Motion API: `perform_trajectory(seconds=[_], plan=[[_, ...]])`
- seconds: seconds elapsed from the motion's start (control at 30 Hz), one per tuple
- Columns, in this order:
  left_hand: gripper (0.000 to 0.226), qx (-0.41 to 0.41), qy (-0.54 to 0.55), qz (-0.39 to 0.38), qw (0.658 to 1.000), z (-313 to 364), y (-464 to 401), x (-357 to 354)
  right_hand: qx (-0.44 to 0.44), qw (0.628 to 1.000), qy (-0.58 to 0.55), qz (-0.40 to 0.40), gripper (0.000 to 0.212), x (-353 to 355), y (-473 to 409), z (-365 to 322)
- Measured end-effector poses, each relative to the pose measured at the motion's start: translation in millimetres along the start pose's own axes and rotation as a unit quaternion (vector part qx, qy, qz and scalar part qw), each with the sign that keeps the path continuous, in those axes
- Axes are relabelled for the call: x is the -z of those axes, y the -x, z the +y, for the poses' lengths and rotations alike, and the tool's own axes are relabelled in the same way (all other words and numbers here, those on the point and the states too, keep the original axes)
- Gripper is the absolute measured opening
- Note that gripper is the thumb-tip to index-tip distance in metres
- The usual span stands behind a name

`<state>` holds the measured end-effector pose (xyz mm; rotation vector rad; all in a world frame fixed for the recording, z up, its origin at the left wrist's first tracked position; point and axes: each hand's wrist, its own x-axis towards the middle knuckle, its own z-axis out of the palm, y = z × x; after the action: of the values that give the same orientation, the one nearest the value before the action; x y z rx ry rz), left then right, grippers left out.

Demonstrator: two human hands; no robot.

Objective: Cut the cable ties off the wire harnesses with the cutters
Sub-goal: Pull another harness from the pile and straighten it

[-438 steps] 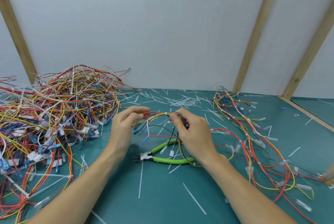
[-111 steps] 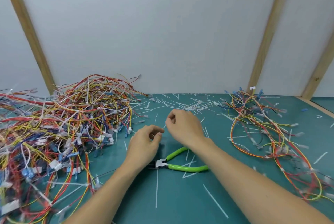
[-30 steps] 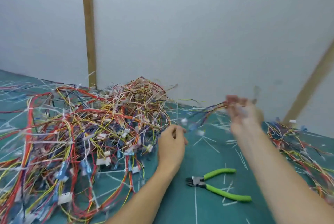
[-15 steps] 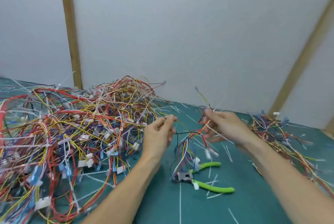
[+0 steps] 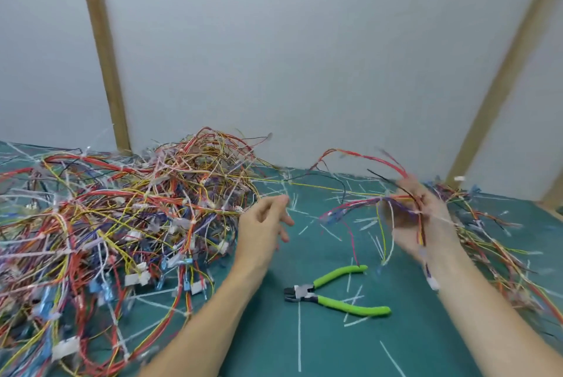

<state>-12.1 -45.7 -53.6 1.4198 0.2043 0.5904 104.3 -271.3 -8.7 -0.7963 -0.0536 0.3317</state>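
The right hand (image 5: pixel 422 218) is raised above the green mat (image 5: pixel 320 346), its fingers curled round a wire harness (image 5: pixel 365 203) whose red, purple and yellow strands fan out leftward and hang down (the hand is blurred, so the exact grip is hard to read). The left hand (image 5: pixel 263 224) hovers just left of it with fingers relaxed and spread, holding nothing. The green-handled cutters (image 5: pixel 335 293) lie on the mat near the person, between the two forearms, untouched. A big tangled pile of harnesses (image 5: pixel 122 224) fills the left side; a smaller heap (image 5: pixel 493 239) lies to the right behind the right hand. White cut tie pieces (image 5: pixel 298 334) are scattered over the mat.
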Motion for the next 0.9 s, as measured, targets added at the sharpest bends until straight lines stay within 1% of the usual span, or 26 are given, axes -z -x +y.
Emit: perform_trajectory(seconds=[0.1,0.13,0.17,0.2,0.23,0.3,0.33,0.4,0.43,0.47,0.53,0.57,0.6,0.63,0.67,0.7,0.73,0.77,0.8,0.83,0.87,0.9], plan=[[0.027,0.035,0.05,-0.027,0.998,2.8,-3.8,1.3,-0.047,0.997,-0.022,-0.062,0.045,4.9,3.1,4.7],[0.028,0.047,0.055,-0.049,0.996,2.6,-4.2,0.7,-0.066,0.994,0.004,-0.085,0.044,4.1,4.6,3.9],[0.028,0.058,0.054,-0.076,0.994,2.1,-3.3,-0.4,-0.085,0.989,0.062,-0.106,0.044,2.9,7.4,7.4],[0.026,0.065,0.047,-0.1,0.992,1.3,-1.3,-1.9,-0.096,0.978,0.147,-0.114,0.045,3.3,10.1,12.8],[0.024,0.066,0.033,-0.114,0.991,0.0,0.6,-3.7,-0.097,0.958,0.251,-0.099,0.046,4.1,11.9,18.6],[0.021,0.063,0.01,-0.107,0.992,-2.6,3.4,-5.7,-0.07,0.888,0.454,-0.023,0.044,2.6,17.6,23.2],[0.021,0.06,0.003,-0.099,0.993,-2.6,4.2,-5.9,-0.053,0.852,0.52,0.018,0.044,2.4,19.9,20.0],[0.018,0.05,-0.004,-0.09,0.995,-1.4,4.7,-5.9,-0.013,0.793,0.604,0.079,0.047,2.7,25.4,4.7],[0.017,0.045,-0.006,-0.088,0.995,-0.5,4.7,-6.0,0.022,0.756,0.646,0.104,0.049,2.0,28.7,-4.9],[0.017,0.041,-0.006,-0.085,0.996,0.0,4.8,-5.8,0.064,0.709,0.69,0.129,0.052,-0.1,32.5,-13.6],[0.02,0.025,-0.011,-0.078,0.997,-0.5,5.0,-7.2,0.17,0.596,0.763,0.184,0.057,-7.3,41.5,-23.5],[0.022,0.014,-0.019,-0.074,0.997,-1.2,4.9,-8.0,0.243,0.55,0.771,0.21,0.057,-13.0,46.4,-24.0],[0.022,0.003,-0.027,-0.072,0.997,-1.6,4.7,-8.2,0.323,0.526,0.755,0.224,0.054,-21.1,51.3,-21.3],[0.022,-0.005,-0.032,-0.072,0.997,-2.1,4.8,-8.4,0.398,0.514,0.729,0.216,0.048,-31.5,56.0,-16.2],[0.021,-0.009,-0.032,-0.077,0.996,-2.3,4.6,-8.6,0.446,0.515,0.711,0.175,0.041,-41.3,60.1,-10.1],[0.021,-0.012,-0.03,-0.085,0.996,-2.4,4.9,-8.8,0.457,0.537,0.703,0.095,0.034,-50.9,63.1,-2.4],[0.02,-0.015,-0.027,-0.093,0.995,-2.2,5.5,-9.0,0.417,0.567,0.711,-0.001,0.031,-57.6,64.2,6.0],[0.02,-0.019,-0.023,-0.099,0.995,-1.7,5.9,-8.9,0.33,0.578,0.741,-0.082,0.034,-61.3,63.2,15.5],[0.02,-0.025,-0.019,-0.101,0.994,-1.2,6.2,-8.2,0.232,0.55,0.791,-0.135,0.038,-61.6,60.6,25.2],[0.02,-0.033,-0.016,-0.101,0.994,-0.5,6.3,-7.5,0.168,0.494,0.839,-0.157,0.036,-58.0,55.0,33.5],[0.02,-0.043,-0.018,-0.096,0.994,0.3,5.9,-6.8,0.146,0.465,0.858,-0.159,0.026,-54.0,49.7,38.6],[0.02,-0.055,-0.026,-0.086,0.994,1.1,5.1,-6.3,0.147,0.498,0.84,-0.159,0.015,-50.4,45.3,40.7]])
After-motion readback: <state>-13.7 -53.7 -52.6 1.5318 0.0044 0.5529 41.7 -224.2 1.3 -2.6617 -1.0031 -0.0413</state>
